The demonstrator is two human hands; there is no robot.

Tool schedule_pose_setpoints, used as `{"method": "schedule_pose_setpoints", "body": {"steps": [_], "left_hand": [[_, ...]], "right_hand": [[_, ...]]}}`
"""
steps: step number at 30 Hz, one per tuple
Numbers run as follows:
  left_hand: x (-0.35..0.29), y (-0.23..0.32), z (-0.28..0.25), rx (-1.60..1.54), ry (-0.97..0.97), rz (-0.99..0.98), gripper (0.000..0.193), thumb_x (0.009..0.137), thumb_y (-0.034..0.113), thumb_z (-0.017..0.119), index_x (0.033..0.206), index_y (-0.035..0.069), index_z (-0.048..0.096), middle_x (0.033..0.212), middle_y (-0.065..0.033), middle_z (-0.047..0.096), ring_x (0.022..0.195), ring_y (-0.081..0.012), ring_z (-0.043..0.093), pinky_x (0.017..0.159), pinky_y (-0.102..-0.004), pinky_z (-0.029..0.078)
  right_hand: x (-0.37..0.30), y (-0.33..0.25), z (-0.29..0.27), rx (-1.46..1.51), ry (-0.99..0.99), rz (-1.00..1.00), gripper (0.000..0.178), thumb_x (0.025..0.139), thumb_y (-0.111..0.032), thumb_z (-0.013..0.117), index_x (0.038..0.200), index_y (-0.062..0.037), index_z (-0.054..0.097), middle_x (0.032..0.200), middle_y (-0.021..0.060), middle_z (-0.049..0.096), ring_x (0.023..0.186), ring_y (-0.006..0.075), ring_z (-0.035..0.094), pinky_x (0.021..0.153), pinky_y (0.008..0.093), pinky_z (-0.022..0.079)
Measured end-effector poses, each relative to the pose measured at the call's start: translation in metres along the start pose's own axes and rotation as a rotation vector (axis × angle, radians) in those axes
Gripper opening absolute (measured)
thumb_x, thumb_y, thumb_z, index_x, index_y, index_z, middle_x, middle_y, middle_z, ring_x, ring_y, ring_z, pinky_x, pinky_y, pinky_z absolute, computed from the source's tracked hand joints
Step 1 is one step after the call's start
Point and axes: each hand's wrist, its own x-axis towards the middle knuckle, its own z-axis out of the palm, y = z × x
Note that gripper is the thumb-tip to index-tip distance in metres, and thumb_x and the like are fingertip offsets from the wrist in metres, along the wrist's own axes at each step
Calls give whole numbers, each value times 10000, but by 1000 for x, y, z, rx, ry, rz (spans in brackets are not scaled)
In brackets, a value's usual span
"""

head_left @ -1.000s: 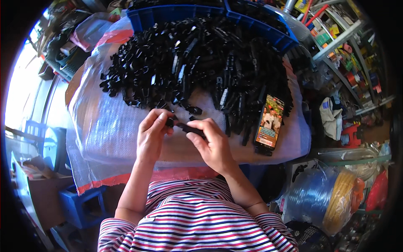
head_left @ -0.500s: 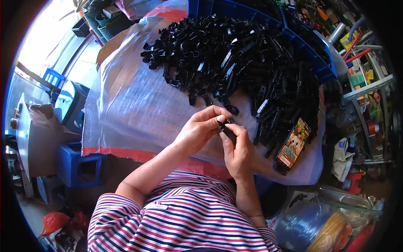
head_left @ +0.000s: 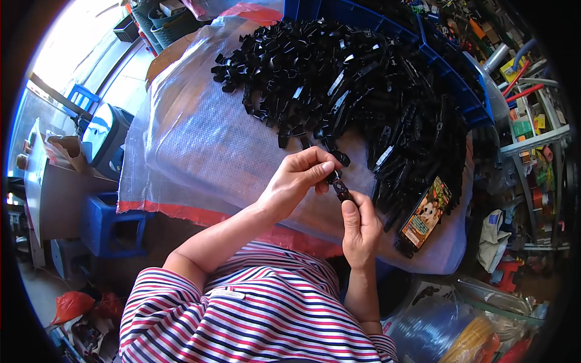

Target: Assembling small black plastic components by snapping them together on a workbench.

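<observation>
One black piece [head_left: 342,191] in hand, seemingly mid-work | our left grip [head_left: 298,176] clamped at its 11 o'clock end, right grip [head_left: 361,228] at 5 | black heap [head_left: 357,78] at 12 o'clock, loose; finished count we can't tell

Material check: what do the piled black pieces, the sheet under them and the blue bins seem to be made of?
Black pieces: glossy, bright highlights; probably hard plastic, coated metal possible.
Sheet: likely woven plastic, slightly shiny; a fine weave shows.
Blue bins: apparently moulded plastic; smooth, evenly coloured walls.
</observation>
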Motion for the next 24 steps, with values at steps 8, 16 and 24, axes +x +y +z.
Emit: {"method": "schedule_pose_setpoints", "body": {"steps": [8, 16, 24], "left_hand": [[-10, 4, 7, 199, 31, 168, 105, 898, 110, 560, 942, 20, 592, 817, -14, 602, 650, -45, 521, 569, -176, 441], [-25, 8, 17, 606, 223, 452, 78, 903, 35, 515, 936, 0, 576, 807, -5, 596, 618, -38, 510, 519, -170, 409], [-26, 15, 0, -400, 75, -77, 268, 921, 279, 484, 1037, 46, 550, 1112, -95, 571, 983, -197, 566, 845, -356, 450]], "right_hand": [[2, 5, 2, -45, -55, 14, 210, 941, -188, 484, 953, 11, 551, 724, 67, 551, 619, 133, 471, 576, 263, 413], [10, 0, 28, 77, -11, 26, 192, 945, -191, 473, 918, -11, 535, 697, 66, 569, 591, 118, 483, 532, 282, 409], [26, -20, -11, -528, 60, -96, 233, 895, -268, 543, 931, -38, 527, 804, 131, 583, 730, 323, 590, 610, 383, 455]]}}
